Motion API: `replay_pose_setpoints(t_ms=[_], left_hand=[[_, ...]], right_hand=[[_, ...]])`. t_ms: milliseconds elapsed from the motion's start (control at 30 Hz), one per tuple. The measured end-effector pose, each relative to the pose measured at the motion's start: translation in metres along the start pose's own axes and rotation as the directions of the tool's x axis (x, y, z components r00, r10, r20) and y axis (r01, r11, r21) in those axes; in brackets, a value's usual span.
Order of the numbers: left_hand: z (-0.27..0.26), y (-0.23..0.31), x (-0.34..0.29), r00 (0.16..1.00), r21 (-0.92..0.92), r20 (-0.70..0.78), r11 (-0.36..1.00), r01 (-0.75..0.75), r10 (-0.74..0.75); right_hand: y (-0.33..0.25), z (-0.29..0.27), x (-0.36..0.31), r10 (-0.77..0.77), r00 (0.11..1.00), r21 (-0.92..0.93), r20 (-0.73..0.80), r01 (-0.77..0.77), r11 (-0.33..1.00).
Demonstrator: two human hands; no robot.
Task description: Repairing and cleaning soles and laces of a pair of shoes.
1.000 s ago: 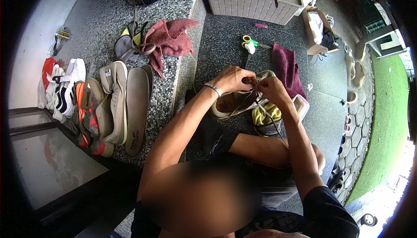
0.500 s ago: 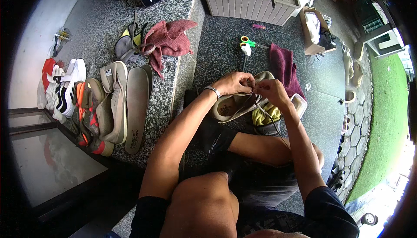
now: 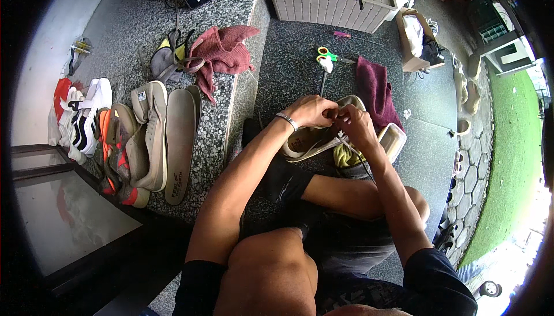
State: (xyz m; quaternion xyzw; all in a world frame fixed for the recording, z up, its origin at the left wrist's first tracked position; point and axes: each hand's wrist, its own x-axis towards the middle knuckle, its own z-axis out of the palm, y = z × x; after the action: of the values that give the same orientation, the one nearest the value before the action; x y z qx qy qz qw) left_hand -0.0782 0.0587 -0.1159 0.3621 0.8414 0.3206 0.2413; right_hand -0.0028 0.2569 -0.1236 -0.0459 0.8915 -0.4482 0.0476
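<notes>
A beige shoe (image 3: 299, 155) lies in front of my folded leg, its insole showing through the opening. My left hand (image 3: 312, 111), with a metal band at the wrist, is closed over the shoe's upper, fingers pinched. Against it, my right hand (image 3: 359, 127) is closed too, fingertips meeting the left ones. Both appear to pinch the shoelace (image 3: 350, 144), whose loose end trails down past my right forearm; the fingertips partly hide it. Just below the right hand sits a yellow-green cloth (image 3: 345, 157), beside a pale plastic container (image 3: 390, 144).
Scissors (image 3: 325, 56), a brush-like tool with a white tip (image 3: 325, 65), a screwdriver (image 3: 343, 34) and a maroon cloth (image 3: 374, 85) lie beyond the shoe. Left on the raised ledge are a pink cloth (image 3: 222, 50), insoles (image 3: 180, 143) and several shoes (image 3: 151, 134). A grey storage box (image 3: 329, 10) stands behind.
My right hand has shifted slightly left and its fingers have curled closer to the left hand. The shoe stays in nearly the same place.
</notes>
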Motion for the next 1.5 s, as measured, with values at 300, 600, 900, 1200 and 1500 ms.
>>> replay_pose_setpoints(t_ms=[300, 600, 900, 1200, 1500], left_hand=[[0.000, 0.004, -0.006, 0.995, 0.264, -0.075, 0.963, -0.045, 0.067], [0.022, 0.021, -0.055, 0.917, -0.051, -0.398, 0.998, -0.022, -0.001], [0.024, 0.020, -0.064, 0.887, -0.089, -0.461, 0.996, -0.031, -0.013], [0.034, 0.013, -0.066, 0.830, -0.202, -0.554, 0.977, -0.069, -0.056], [0.039, -0.009, -0.072, 0.847, -0.227, -0.524, 0.973, -0.038, -0.089]], right_hand=[[-0.011, 0.012, -0.002, -0.014, 0.999, -0.190, -0.041, 0.006, 0.982], [-0.038, 0.010, 0.015, 0.126, 0.992, -0.351, -0.032, -0.129, 0.927], [-0.049, 0.033, 0.037, 0.045, 0.998, -0.605, 0.045, -0.009, 0.796], [-0.060, 0.040, 0.048, 0.065, 0.997, -0.577, 0.044, -0.028, 0.816], [-0.015, 0.032, 0.060, -0.544, 0.740, -0.672, 0.395, 0.637, 0.378]])
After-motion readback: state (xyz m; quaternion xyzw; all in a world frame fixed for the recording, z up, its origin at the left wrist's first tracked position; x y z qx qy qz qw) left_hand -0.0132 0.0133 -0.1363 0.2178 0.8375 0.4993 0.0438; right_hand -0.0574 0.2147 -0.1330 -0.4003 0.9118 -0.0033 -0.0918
